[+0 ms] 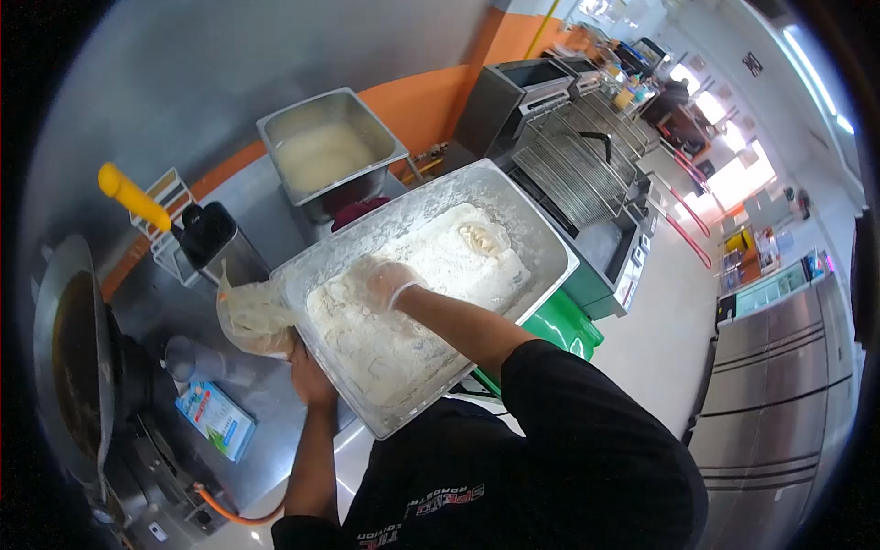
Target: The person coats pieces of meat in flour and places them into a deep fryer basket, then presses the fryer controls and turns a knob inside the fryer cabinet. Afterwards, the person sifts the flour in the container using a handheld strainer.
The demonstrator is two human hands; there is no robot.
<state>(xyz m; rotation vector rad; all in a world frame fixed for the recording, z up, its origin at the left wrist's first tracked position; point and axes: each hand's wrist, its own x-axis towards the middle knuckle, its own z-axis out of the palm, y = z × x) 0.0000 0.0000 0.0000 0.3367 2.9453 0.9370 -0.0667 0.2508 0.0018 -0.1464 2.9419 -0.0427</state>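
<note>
A deep metal pan (541, 293) of white flour (440, 266) is in front of me. My right hand (383, 282), in a clear plastic glove, is down in the flour, its fingers coated and partly buried. Whether they grip anything is not visible. At the pan's left side is my left hand (310, 374), against the pan's edge and the bottom of a translucent plastic bag (252, 316). Its fingertips are hidden, so its hold cannot be made out. One flour-covered lump (483, 240) shows near the pan's far right corner.
Behind the pan stands a metal tub of cloudy liquid (325, 156). Leftward are a yellow-handled tool (133, 197) in a metal holder, a clear jug (191, 359), a blue carton (215, 419) and a large wok (78, 357). Fryers with wire baskets (582, 160) and a green bin (561, 325) are right.
</note>
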